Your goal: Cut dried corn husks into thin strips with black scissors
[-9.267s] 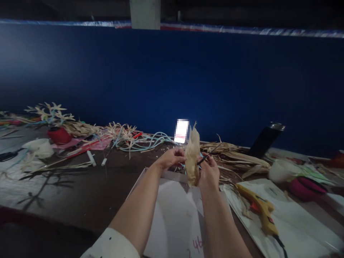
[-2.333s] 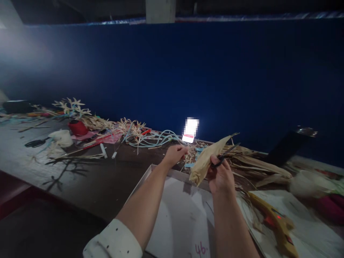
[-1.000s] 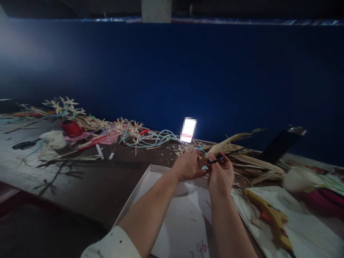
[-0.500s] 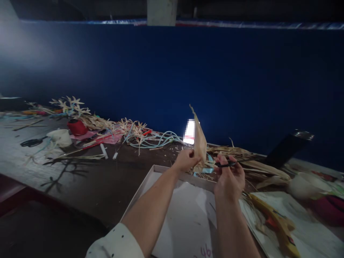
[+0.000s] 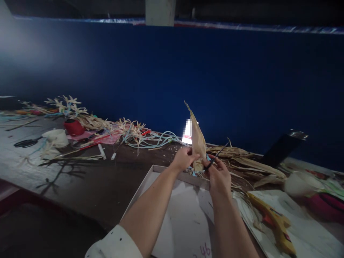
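My left hand [image 5: 183, 160] pinches a corn husk [image 5: 198, 143]; my right hand [image 5: 220, 176] curls round scissors [image 5: 210, 164]. The box rim [image 5: 193, 178] passes below my wrists.

Bright screen [image 5: 188, 133]: pixelated, partly behind husk [image 5: 198, 143] | white box [image 5: 185, 215]: bottom cut off

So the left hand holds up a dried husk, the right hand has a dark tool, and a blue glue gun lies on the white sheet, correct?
Not quite: the glue gun on the white sheet is yellow, not blue, as the head view shows. The left hand does hold the dried husk, and the right hand has the dark tool.
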{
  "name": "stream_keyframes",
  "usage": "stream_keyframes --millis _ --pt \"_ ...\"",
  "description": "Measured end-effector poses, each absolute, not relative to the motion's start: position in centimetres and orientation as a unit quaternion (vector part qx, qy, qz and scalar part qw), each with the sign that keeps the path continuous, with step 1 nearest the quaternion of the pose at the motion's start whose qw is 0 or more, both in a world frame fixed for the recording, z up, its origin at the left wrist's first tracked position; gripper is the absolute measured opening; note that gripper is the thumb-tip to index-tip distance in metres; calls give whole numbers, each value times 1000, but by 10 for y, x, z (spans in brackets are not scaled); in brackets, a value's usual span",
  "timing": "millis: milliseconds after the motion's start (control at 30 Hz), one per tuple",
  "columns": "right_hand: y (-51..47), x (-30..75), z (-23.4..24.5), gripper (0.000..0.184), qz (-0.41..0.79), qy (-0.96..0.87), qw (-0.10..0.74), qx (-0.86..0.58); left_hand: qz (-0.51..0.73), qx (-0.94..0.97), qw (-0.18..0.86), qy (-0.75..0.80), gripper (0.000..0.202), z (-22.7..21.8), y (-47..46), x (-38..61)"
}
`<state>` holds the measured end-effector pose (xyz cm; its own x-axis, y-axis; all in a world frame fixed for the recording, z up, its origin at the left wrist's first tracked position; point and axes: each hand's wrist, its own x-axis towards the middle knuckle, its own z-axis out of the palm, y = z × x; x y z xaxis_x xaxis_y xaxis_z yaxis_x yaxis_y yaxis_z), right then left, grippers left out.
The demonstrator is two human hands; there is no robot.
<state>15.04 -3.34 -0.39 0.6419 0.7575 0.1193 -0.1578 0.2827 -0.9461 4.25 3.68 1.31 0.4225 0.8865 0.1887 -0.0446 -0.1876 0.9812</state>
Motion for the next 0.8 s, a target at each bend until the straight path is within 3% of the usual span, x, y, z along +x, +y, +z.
stream_keyframes --millis 300,533,800 --pt "-36 148 1 54 283 -297 750 -519 375 613 606 340 26 16 42 29" --pt "-36 139 3 51 339 -324 695 -545 566 409 622 356 27 16 52 30" --pt "-39 128 0 39 407 -459 572 -545 642 236 667 296 17 23 55 28"
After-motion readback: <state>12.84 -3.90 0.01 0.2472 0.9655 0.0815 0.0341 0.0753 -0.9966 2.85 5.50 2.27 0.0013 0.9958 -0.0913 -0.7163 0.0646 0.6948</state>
